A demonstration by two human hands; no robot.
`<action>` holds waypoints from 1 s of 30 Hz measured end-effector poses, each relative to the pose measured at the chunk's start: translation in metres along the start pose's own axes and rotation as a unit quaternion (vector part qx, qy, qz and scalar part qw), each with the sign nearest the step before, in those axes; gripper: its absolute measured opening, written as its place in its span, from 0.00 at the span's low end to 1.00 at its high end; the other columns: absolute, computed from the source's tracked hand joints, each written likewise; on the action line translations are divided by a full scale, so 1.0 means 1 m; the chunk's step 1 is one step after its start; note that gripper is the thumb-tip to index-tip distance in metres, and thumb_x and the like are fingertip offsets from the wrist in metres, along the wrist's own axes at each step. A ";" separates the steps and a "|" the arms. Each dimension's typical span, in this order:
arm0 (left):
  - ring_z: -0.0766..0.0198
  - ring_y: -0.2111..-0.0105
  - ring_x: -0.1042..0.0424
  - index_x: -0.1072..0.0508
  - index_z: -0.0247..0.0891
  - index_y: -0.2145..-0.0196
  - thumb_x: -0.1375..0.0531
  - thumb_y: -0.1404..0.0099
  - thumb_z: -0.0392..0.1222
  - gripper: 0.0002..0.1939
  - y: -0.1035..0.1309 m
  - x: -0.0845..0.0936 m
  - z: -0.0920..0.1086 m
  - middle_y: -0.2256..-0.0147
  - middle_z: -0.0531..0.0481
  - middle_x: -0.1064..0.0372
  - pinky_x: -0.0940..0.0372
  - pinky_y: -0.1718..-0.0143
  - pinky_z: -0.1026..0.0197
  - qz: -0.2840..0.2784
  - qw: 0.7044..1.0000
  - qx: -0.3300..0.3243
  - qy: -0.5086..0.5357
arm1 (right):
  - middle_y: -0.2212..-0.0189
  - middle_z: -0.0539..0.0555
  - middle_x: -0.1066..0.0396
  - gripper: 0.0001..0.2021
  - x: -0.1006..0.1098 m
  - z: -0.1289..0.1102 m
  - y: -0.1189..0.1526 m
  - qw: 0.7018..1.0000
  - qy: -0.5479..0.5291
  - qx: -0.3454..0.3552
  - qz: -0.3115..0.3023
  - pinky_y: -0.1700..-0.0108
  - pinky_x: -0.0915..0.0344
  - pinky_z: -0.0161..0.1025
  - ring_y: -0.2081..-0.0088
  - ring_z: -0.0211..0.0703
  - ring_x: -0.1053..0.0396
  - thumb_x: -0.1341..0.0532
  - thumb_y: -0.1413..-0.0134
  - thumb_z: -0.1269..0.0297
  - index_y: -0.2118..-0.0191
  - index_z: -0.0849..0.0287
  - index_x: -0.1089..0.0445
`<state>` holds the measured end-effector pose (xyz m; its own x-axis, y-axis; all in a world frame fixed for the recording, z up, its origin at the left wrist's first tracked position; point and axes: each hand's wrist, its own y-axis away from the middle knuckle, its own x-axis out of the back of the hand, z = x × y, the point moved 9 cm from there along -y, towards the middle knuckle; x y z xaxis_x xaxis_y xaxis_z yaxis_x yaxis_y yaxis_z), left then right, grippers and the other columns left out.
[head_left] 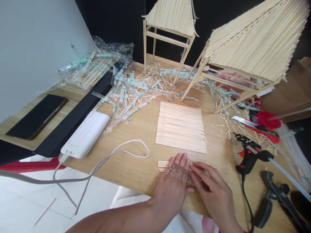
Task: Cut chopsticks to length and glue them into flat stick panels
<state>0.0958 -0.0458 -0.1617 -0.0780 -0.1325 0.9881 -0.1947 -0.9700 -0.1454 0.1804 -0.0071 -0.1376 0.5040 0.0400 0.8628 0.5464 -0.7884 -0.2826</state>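
My left hand lies with its fingers stretched out over a small row of wooden sticks near the table's front edge. A clear plastic piece shows across its fingers. To its right, my right hand has its fingers bent, with thumb and index close together at the right end of the sticks; what they pinch is too small to make out. Just beyond both hands, a flat panel of sticks laid side by side rests on the wooden table.
Two stick-built models with roofs stand at the back. Wrappers and stick bits lie behind. A glue gun, cutter and black clamp are on the right; a white power bank with cable and a phone are left.
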 end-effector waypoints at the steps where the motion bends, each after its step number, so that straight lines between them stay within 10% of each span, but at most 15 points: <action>1: 0.55 0.36 0.51 0.42 0.29 0.38 0.50 0.34 0.59 0.36 0.000 0.000 0.000 0.36 0.42 0.51 0.49 0.38 0.55 -0.004 1.000 -0.002 -0.002 | 0.56 0.53 0.29 0.11 0.003 0.000 0.001 1.000 -0.002 0.001 0.004 0.55 0.33 0.39 0.56 0.42 0.31 0.41 0.41 0.68 0.54 0.54 0.28; 11: 0.56 0.36 0.50 0.44 0.27 0.38 0.50 0.34 0.59 0.37 0.001 0.005 -0.004 0.35 0.42 0.52 0.47 0.39 0.55 0.002 0.999 -0.010 0.033 | 0.62 0.51 0.27 0.09 0.039 0.061 0.027 0.980 0.026 -0.191 0.052 0.68 0.32 0.35 0.65 0.41 0.28 0.39 0.43 0.58 0.61 0.52 0.24; 30: 0.55 0.37 0.48 0.42 0.26 0.39 0.47 0.35 0.57 0.36 -0.002 0.004 0.001 0.37 0.40 0.49 0.45 0.39 0.55 -0.020 1.000 0.001 0.013 | 0.63 0.51 0.26 0.10 0.023 0.034 0.019 0.989 0.040 -0.136 0.039 0.62 0.33 0.35 0.65 0.40 0.27 0.41 0.42 0.56 0.63 0.55 0.26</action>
<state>0.0966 -0.0445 -0.1572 -0.0965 -0.0882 0.9914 -0.1957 -0.9750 -0.1057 0.2253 -0.0005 -0.1369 0.4771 -0.0680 0.8762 0.3016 -0.9238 -0.2358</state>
